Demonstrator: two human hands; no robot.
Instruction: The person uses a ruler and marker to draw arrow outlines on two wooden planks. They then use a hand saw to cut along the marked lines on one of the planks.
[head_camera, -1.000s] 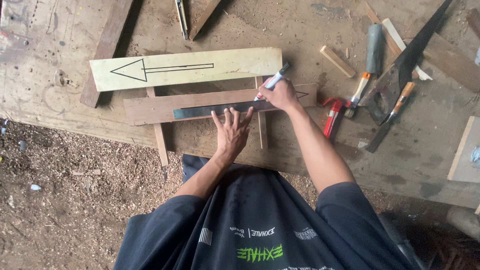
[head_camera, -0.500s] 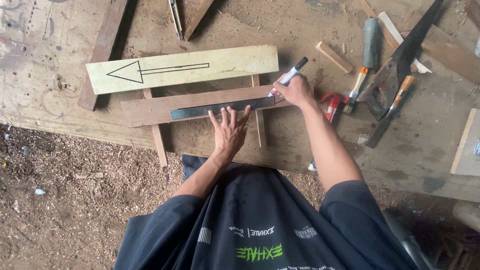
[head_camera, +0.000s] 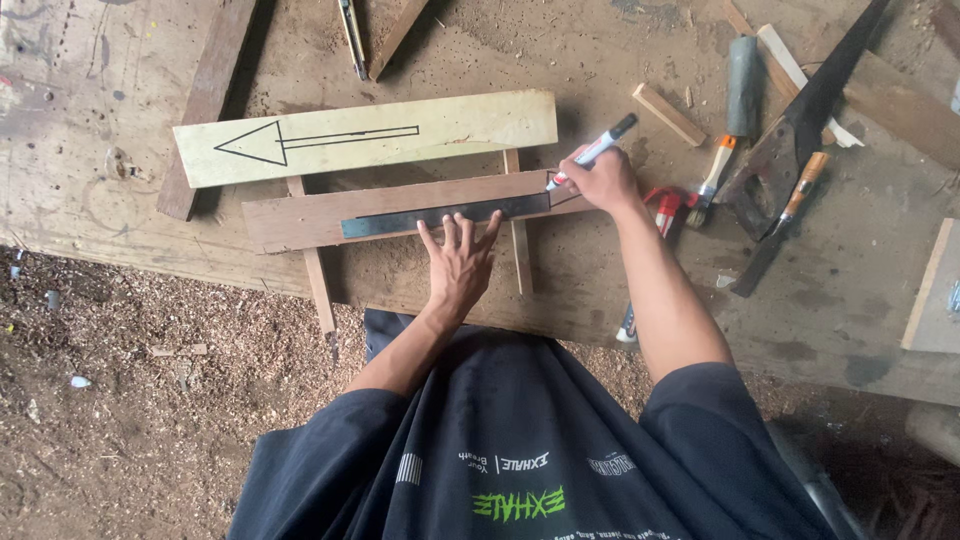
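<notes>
Your left hand (head_camera: 458, 262) still presses flat, fingers spread, on the ruler (head_camera: 445, 215), while your right hand (head_camera: 598, 180), pinching the marker (head_camera: 594, 151), has reached the brown board's (head_camera: 300, 222) end.

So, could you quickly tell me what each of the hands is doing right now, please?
Left hand: open, fingers spread, pressing the dark ruler onto the brown board.
Right hand: closed on a marker, tip at the board.

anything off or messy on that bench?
Mostly untidy, nothing broken. Sawdust and wood chips litter the ground below the bench edge. The hand saw, chisels and offcuts lie heaped at odd angles to the right of the right hand. The left hand presses the metal ruler flat on the brown board.
</notes>
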